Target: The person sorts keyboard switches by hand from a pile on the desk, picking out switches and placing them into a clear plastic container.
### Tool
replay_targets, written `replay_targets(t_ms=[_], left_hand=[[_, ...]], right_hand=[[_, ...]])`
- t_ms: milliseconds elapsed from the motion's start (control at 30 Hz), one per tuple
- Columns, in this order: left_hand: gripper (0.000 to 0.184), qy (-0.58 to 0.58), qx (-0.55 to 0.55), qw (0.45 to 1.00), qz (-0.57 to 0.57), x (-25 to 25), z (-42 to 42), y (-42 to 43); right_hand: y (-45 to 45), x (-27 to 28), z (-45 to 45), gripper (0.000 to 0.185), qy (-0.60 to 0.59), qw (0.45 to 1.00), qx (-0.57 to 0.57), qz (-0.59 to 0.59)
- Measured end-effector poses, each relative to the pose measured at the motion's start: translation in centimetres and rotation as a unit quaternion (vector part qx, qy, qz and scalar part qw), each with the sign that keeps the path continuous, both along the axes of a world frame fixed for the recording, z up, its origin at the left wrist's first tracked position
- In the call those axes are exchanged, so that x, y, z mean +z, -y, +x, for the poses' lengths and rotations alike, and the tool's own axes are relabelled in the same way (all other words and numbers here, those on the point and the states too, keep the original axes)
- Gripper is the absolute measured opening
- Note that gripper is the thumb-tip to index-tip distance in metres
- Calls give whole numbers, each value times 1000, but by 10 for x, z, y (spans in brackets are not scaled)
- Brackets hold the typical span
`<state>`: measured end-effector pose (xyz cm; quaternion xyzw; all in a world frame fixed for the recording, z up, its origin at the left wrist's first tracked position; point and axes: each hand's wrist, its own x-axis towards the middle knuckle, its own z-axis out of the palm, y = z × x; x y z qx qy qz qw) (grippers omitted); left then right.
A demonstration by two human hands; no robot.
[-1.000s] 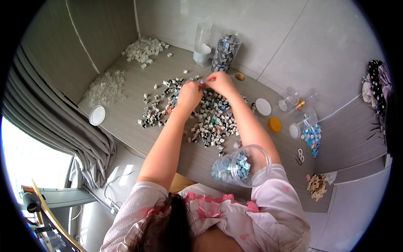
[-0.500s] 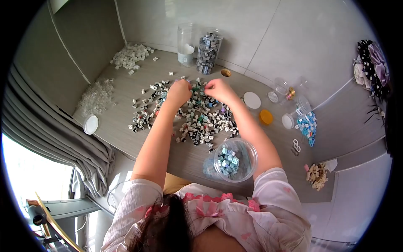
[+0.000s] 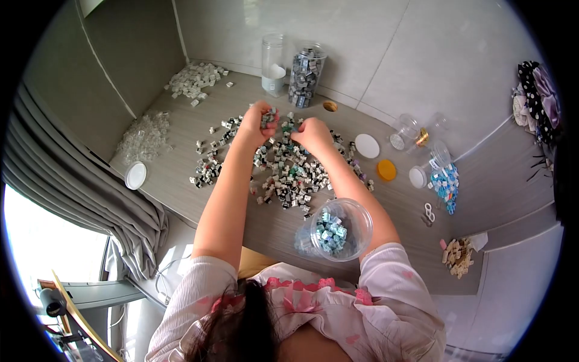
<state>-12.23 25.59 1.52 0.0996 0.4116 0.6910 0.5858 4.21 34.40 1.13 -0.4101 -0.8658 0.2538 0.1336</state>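
Note:
A wide pile of small blocks that look like keyboard switches (image 3: 295,181), mostly black and white with some green and blue ones, is spread over the table. My left hand (image 3: 256,125) is raised over the pile's far left part, fingers curled around several grey-green switches (image 3: 269,116). Beside it, my right hand (image 3: 313,135) reaches into the far part of the pile with thumb and fingers pinched together; whatever is between the fingertips is too small to make out. Near my right forearm stands an open clear jar (image 3: 362,232) with light-blue switches (image 3: 331,231) inside.
At the back stand a tall clear jar (image 3: 274,54) and a jar of grey switches (image 3: 305,75). White pieces (image 3: 194,81) and clear pieces (image 3: 143,139) lie left. On the right are a white lid (image 3: 367,146), an orange lid (image 3: 386,169), blue pieces (image 3: 445,186) and beige pieces (image 3: 458,258).
My left hand has turned, so the grey-green switches in it now show. My right hand has shifted slightly down and closed its fingers at the pile. The whole view has moved a little.

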Motion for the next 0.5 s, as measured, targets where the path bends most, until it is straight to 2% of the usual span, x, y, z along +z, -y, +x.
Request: replay_targets(t_ms=[33, 100, 133, 167, 233, 333, 433, 500], left_hand=[[22, 62, -4, 998, 30, 4, -1, 3], [22, 186, -14, 979, 88, 9, -1, 6], [24, 193, 0, 977, 88, 7, -2, 3], [24, 178, 8, 982, 64, 7, -2, 0], [25, 146, 25, 989, 16, 9, -1, -7], [27, -68, -22, 997, -20, 2, 4, -19], [28, -336, -69, 937, -64, -6, 3, -27], [21, -550, -50, 831, -67, -8, 5, -34]], right_hand=[[-5, -5, 2, 37, -37, 999, 4, -19], [-18, -8, 4, 38, -148, 976, -46, -151], [-25, -7, 11, 37, -244, 909, -44, -334], [-30, -8, 17, 35, -322, 822, -46, -467], [-35, -2, 26, 37, -368, 730, -49, -573], [-31, 5, 32, 33, -420, 693, -59, -583], [-39, -1, 33, 28, -372, 784, 5, -497], [-36, -6, 24, 26, -254, 921, 28, -293]])
